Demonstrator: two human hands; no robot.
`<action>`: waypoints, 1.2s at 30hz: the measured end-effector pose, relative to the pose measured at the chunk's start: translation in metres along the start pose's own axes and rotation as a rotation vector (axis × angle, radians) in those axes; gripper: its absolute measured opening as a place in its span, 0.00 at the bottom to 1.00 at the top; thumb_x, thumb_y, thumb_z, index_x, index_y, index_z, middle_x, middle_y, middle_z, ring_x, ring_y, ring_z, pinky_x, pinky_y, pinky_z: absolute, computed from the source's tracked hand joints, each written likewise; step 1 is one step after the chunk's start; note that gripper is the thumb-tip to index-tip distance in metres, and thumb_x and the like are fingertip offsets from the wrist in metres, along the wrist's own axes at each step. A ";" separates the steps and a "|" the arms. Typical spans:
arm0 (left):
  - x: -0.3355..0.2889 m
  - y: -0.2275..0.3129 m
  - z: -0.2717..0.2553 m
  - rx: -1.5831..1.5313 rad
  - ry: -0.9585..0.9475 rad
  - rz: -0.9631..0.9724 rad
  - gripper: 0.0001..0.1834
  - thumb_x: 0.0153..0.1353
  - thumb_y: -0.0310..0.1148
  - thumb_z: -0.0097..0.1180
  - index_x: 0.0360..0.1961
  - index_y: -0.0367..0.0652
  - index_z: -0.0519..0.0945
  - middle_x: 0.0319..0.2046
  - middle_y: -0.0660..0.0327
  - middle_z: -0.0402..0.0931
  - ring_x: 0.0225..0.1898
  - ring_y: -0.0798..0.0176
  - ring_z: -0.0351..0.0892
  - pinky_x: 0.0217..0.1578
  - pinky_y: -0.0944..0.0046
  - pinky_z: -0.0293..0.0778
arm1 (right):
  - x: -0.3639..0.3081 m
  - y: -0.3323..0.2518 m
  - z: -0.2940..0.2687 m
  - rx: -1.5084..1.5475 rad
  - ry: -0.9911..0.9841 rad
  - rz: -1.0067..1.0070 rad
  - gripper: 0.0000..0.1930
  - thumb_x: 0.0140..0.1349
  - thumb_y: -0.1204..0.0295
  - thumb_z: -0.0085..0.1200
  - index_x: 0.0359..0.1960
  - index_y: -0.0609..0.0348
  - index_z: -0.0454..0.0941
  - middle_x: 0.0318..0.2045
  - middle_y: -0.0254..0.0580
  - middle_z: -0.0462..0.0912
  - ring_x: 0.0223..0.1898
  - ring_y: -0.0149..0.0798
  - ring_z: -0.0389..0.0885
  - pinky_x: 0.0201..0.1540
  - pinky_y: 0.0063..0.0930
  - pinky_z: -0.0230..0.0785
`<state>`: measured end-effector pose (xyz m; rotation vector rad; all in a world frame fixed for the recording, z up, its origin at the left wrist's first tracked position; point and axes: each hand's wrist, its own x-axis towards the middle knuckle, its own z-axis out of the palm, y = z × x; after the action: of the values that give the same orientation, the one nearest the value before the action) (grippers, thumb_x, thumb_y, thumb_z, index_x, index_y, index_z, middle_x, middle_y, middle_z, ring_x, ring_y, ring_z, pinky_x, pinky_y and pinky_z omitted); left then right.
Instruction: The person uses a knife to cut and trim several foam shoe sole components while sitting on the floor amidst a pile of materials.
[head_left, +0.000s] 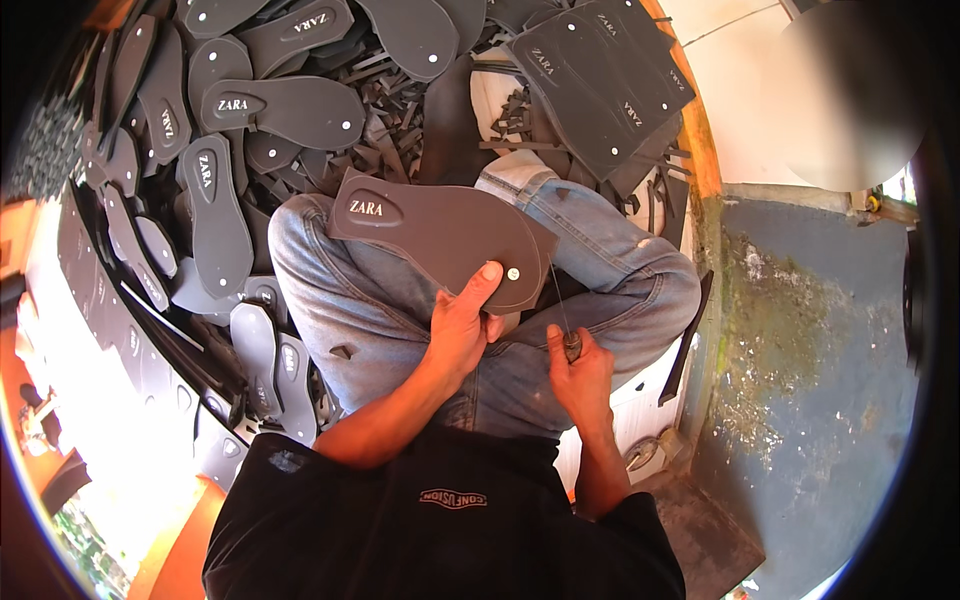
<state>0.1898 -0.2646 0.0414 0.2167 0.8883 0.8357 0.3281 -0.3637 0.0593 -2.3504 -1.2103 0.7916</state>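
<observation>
My left hand [463,325] grips a dark grey foam insole [440,225] by its near edge, thumb on top beside a small white dot. The insole lies above my crossed legs, its narrower end with a raised oval pointing left. At its wider right end, surplus foam stands outside the curved outline. My right hand [583,372] is closed round the short handle of a thin-bladed knife [573,346]. The slim blade points up and away, its tip close to the insole's right edge; whether it touches I cannot tell.
Loose cut insoles [285,110] pile up at the left and far side. Foam offcuts [385,140] lie beyond my legs. A larger uncut foam sheet [600,90] rests at the far right. Past an orange edge [697,130] is a stained blue-grey floor [800,330].
</observation>
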 end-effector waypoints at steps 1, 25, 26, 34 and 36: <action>0.000 0.000 -0.002 -0.002 -0.003 0.011 0.12 0.60 0.40 0.57 0.34 0.43 0.74 0.20 0.64 0.73 0.11 0.73 0.63 0.10 0.74 0.55 | 0.001 -0.002 0.000 -0.019 -0.028 0.029 0.20 0.61 0.60 0.53 0.17 0.62 0.68 0.13 0.56 0.72 0.20 0.61 0.74 0.21 0.47 0.63; 0.014 0.099 -0.082 0.072 0.167 0.156 0.11 0.61 0.38 0.57 0.34 0.39 0.78 0.28 0.60 0.80 0.27 0.67 0.81 0.27 0.68 0.78 | -0.003 -0.022 0.025 0.624 -0.652 0.048 0.15 0.60 0.63 0.57 0.24 0.64 0.75 0.14 0.34 0.73 0.18 0.27 0.69 0.22 0.28 0.62; 0.010 0.101 -0.076 0.095 0.118 0.098 0.11 0.60 0.37 0.57 0.34 0.39 0.78 0.28 0.60 0.80 0.26 0.67 0.81 0.27 0.69 0.78 | -0.002 -0.024 0.028 0.487 -0.512 -0.029 0.17 0.60 0.61 0.57 0.23 0.64 0.75 0.12 0.38 0.71 0.16 0.31 0.69 0.21 0.30 0.62; -0.013 0.089 -0.057 0.146 -0.028 -0.072 0.10 0.59 0.35 0.59 0.33 0.37 0.79 0.27 0.60 0.80 0.25 0.68 0.81 0.27 0.71 0.78 | 0.004 -0.030 0.034 0.228 -0.256 -0.202 0.21 0.60 0.61 0.56 0.18 0.64 0.68 0.08 0.42 0.63 0.11 0.38 0.60 0.18 0.33 0.56; -0.012 0.088 -0.057 0.155 -0.029 -0.086 0.10 0.58 0.35 0.60 0.33 0.37 0.79 0.26 0.60 0.80 0.26 0.68 0.81 0.28 0.71 0.78 | 0.003 -0.027 0.037 0.213 -0.246 -0.204 0.20 0.60 0.61 0.56 0.18 0.64 0.69 0.09 0.43 0.64 0.11 0.40 0.61 0.18 0.35 0.57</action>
<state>0.0938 -0.2233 0.0561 0.3225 0.9295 0.6828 0.2899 -0.3435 0.0452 -1.9670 -1.3635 1.1021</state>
